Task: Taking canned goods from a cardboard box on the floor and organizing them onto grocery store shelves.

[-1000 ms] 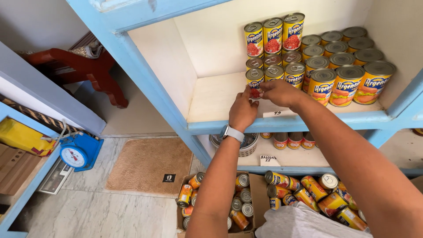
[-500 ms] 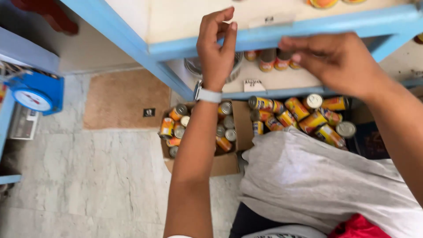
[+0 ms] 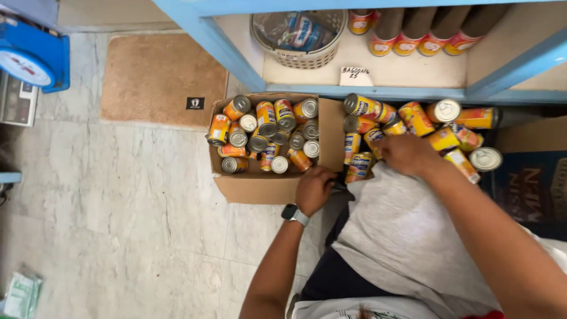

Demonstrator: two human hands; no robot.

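An open cardboard box (image 3: 260, 189) on the floor holds several orange and yellow tin cans (image 3: 267, 119), lying and standing. My left hand (image 3: 315, 189), a watch on its wrist, rests with curled fingers at the box's front right corner. To the right, more of the same cans (image 3: 416, 115) lie in a loose pile under the blue shelf (image 3: 366, 92). My right hand (image 3: 407, 155) lies on top of that pile, with its fingertips hidden among the cans. Whether either hand grips anything is not visible.
On the shelf are a white basket (image 3: 298, 35), a paper label (image 3: 356, 75) and a row of cans (image 3: 407, 44). A brown mat (image 3: 159, 77) and a blue scale (image 3: 32, 56) are at the left. A dark carton (image 3: 525, 183) stands at the right. Grey cloth (image 3: 407, 236) covers my lap.
The view has tipped down from the upper shelf to the floor. Both hands came down from the shelf edge, the left to the box corner and the right onto the loose cans.
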